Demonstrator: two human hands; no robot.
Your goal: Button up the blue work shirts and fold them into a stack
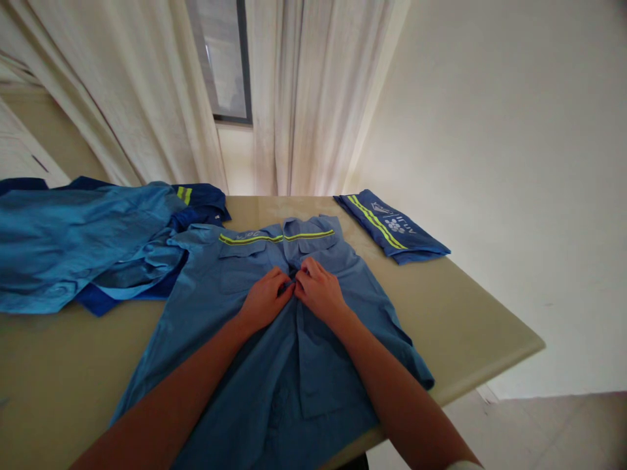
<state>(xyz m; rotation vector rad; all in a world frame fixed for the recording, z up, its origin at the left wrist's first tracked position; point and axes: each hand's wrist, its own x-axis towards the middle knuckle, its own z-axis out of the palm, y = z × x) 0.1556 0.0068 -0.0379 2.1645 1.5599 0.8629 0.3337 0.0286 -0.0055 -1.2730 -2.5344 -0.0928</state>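
In the head view, a light blue work shirt [343, 365] lies front up in the middle of the table [490, 329], its lower part reaching the near edge. A yellow-bordered reflective band crosses both front panels, with pale lettering above it on one side. The left hand [267, 297] and the right hand [319, 290] meet at the centre front, fingertips closely pinching the shirt's front edges; what lies between the fingers is too small to make out. The cloth is matte woven fabric, creased along the placket, with two flapped chest pockets. One dark blue folded garment [386, 225], a flat packet with yellow stripes and pale print, lies near the far right edge. To the left sits a rumpled garment pile [88, 235], at least two pieces, light over dark blue. Behind hang cream curtains [318, 98] in soft vertical folds, beside one dark-framed window [223, 59].
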